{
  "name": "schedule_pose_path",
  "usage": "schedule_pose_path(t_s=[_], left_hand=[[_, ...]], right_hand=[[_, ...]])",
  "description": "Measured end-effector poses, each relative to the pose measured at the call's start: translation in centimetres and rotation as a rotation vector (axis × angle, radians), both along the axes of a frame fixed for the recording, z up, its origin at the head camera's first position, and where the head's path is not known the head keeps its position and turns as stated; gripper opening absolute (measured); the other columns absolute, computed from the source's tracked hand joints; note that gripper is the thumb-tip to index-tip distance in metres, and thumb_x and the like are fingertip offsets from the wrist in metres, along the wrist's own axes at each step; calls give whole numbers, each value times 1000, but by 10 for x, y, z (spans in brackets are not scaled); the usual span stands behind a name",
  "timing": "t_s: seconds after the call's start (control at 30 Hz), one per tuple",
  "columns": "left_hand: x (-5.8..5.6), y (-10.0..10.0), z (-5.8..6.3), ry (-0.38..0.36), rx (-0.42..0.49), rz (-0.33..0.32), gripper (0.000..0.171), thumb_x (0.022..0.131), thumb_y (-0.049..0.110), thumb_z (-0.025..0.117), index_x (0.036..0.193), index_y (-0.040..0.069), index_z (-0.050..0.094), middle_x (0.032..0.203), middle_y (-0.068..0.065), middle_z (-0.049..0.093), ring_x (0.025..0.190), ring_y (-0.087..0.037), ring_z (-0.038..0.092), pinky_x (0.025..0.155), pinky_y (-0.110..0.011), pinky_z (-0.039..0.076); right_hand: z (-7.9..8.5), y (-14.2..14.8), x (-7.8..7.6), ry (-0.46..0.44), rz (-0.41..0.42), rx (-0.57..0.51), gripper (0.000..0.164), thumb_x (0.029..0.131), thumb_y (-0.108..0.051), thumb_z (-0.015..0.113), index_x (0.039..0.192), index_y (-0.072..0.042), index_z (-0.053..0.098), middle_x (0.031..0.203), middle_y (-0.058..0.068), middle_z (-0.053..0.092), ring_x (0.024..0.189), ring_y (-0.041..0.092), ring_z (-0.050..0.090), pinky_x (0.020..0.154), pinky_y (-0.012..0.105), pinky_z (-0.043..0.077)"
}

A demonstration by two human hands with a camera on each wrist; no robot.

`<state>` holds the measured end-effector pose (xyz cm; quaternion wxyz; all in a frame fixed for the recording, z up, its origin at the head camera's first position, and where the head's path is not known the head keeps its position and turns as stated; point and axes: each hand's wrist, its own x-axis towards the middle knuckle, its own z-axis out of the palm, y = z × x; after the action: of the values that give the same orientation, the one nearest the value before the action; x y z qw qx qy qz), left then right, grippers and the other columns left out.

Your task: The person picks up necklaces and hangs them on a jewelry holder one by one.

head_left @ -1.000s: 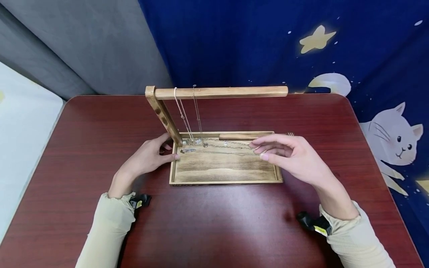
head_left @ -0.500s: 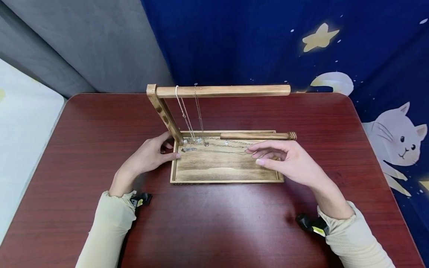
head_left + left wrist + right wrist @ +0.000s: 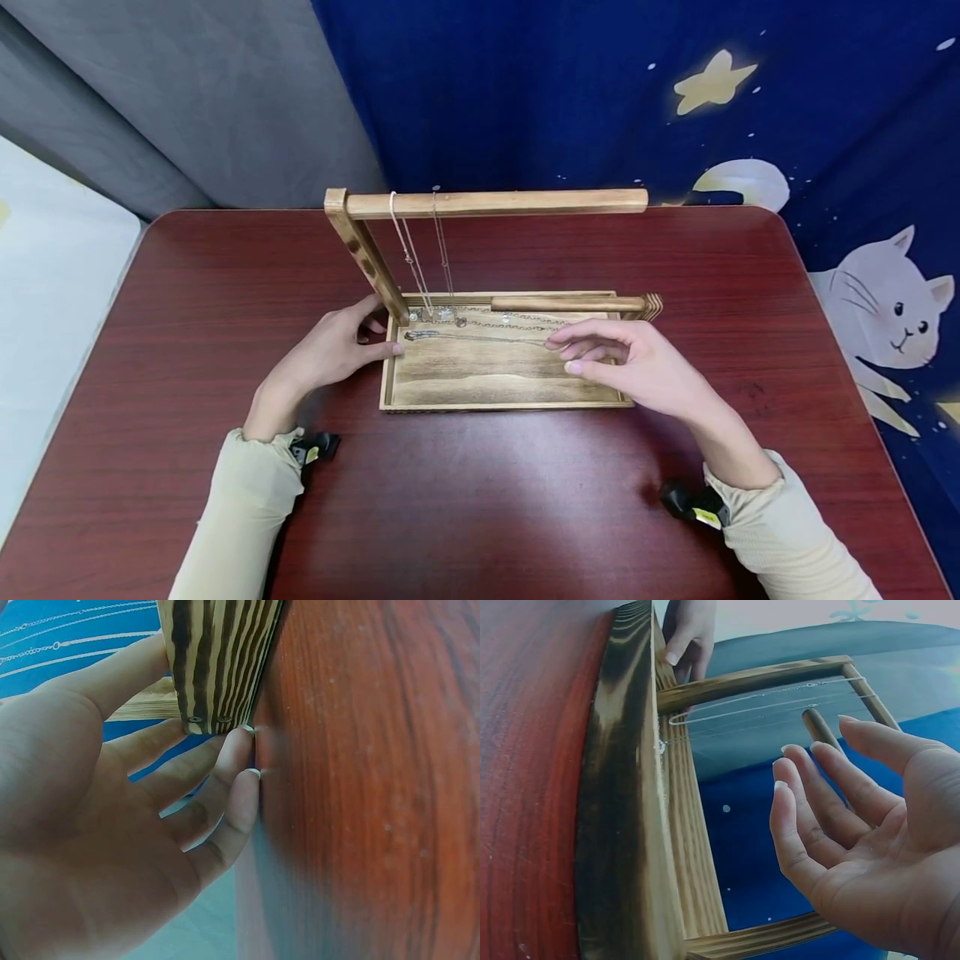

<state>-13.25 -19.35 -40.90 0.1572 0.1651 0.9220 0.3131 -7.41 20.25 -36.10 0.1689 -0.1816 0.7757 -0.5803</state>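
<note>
A wooden jewelry stand has a shallow tray at its foot and a top bar on a left post. Two necklaces hang near the bar's left end. Several thin chains lie stretched along the tray, pendants to the left. My left hand grips the tray's left end, thumb on the rim; in the left wrist view its fingers reach round the striped wooden end. My right hand hovers over the tray's right part, fingers loosely bent, holding nothing visible; it hides the chains' right ends.
A lower wooden rod runs along the tray's back and juts past its right end. The red-brown table extends all round. Behind it hang a grey curtain and a blue curtain.
My right hand has moved left and slightly nearer to me over the tray, uncovering the lower rod's right end. My left hand keeps its place on the stand.
</note>
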Motion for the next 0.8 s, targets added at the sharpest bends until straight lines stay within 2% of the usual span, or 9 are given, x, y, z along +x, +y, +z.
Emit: schedule_pose_path(t_s=[0.1,0.33,0.43,0.8], left_hand=[[0,0,0,2,-1,2,57,89,37,76,136,15,51,103,-11,68,97,-23,63,83,-42,48],[0,1,-1,-4,7,-1,59,90,36,75,138,15,49,104,-11,68,98,-23,63,83,-42,48],[0,0,-1,-8,4,2,59,90,36,75,138,15,49,104,-11,68,98,-24,63,83,-42,48],[0,0,-2,-4,12,0,58,89,37,76,137,16,50,105,-10,67,98,-22,62,83,-41,48]], right_hand=[[-2,-1,0,-10,1,-2,32,91,-6,72,122,-9,69,116,5,70,102,23,67,81,27,54],[-8,-3,-2,-36,-4,3,32,91,-7,73,123,-9,69,117,5,70,104,34,65,80,29,55],[-11,-4,-3,-45,-5,6,33,91,-7,72,124,-8,68,118,5,70,104,32,65,79,29,55],[-18,-10,-6,-16,-3,-12,36,91,-3,71,127,-1,64,119,15,68,104,38,63,81,28,54]])
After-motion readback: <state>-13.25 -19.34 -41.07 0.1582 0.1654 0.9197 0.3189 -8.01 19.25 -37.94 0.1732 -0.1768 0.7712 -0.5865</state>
